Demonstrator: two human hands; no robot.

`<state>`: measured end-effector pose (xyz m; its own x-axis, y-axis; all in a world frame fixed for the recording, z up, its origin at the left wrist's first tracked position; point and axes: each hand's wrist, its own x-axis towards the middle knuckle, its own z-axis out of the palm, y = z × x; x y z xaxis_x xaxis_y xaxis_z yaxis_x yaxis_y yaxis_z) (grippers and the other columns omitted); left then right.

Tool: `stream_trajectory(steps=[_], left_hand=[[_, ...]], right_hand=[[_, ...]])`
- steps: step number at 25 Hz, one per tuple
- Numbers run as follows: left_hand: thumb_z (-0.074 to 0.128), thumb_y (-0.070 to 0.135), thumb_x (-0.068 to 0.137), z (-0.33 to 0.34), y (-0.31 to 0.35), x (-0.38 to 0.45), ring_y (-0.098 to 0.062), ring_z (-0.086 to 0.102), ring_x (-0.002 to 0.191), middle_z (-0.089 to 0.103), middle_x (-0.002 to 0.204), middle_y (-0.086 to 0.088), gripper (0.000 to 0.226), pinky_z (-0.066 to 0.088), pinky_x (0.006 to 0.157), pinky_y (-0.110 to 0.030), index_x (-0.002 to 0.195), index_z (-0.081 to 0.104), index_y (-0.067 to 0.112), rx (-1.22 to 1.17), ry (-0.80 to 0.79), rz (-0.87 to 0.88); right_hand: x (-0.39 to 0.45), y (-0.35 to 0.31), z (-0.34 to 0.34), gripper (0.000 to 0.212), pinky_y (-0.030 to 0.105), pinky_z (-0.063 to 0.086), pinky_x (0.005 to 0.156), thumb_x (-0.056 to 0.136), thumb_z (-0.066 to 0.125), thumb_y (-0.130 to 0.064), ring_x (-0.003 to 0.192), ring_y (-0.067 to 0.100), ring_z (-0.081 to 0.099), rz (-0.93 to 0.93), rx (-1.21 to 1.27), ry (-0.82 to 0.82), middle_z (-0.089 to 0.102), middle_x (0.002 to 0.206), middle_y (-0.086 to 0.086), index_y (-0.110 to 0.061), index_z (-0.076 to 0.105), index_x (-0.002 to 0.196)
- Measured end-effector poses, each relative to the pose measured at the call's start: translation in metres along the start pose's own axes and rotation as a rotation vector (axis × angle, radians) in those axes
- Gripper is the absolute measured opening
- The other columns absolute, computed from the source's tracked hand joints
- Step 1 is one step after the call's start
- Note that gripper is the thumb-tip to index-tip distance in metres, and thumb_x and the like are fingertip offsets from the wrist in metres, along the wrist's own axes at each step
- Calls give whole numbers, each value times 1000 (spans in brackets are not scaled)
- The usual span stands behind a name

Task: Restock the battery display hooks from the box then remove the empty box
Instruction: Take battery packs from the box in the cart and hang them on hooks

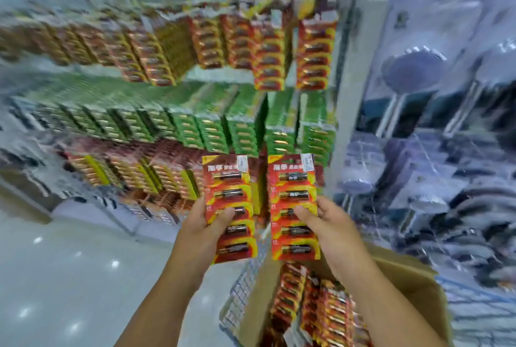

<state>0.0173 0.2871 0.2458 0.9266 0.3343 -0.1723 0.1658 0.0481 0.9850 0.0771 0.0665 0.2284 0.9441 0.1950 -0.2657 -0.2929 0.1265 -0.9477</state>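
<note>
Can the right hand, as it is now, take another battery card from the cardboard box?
Probably not yet: the right hand already grips a red battery card. The open brown cardboard box lies just beneath, unobstructed.

I see a display rack (344,73) hung with rows of red packs (315,56) on top, green packs (243,128) mid-level, more red below, a cardboard box (413,274) holding loose packs (332,310), glossy floor (69,277) at left
</note>
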Motion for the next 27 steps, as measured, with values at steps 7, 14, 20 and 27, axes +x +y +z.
stream_trajectory(steps=[7, 14, 20, 27], left_hand=[[69, 35, 92, -196, 51, 15, -27, 78, 99, 80, 110, -2, 32, 62, 87, -55, 124, 66, 31, -48, 81, 99], [66, 28, 99, -380, 110, 45, -28, 79, 95, 81, 107, -4, 25, 65, 77, -46, 124, 66, 26, -78, 83, 188], [64, 33, 101, -450, 147, 100, -23, 78, 101, 80, 111, 3, 25, 62, 89, -55, 126, 66, 32, -34, 67, 235], [67, 34, 97, -463, 179, 195, -24, 79, 97, 80, 109, 2, 28, 62, 87, -55, 125, 66, 31, -38, 49, 249]], right_hand=[[0, -25, 206, 15, 50, 63, 82, 98, 68, -16, 90, 27, 79, -123, -53, -83, 81, 99, 5, -18, 74, 111], [8, -55, 393, 13, 20, 57, 59, 99, 67, -17, 77, 3, 77, -226, -24, -133, 81, 87, -13, -23, 70, 110], [43, -83, 486, 16, 40, 61, 78, 99, 67, -24, 90, 16, 79, -284, -93, -110, 81, 99, -5, -25, 71, 115], [137, -110, 532, 12, 26, 60, 60, 99, 67, -24, 85, 14, 79, -335, -54, -91, 82, 95, -6, -25, 70, 111]])
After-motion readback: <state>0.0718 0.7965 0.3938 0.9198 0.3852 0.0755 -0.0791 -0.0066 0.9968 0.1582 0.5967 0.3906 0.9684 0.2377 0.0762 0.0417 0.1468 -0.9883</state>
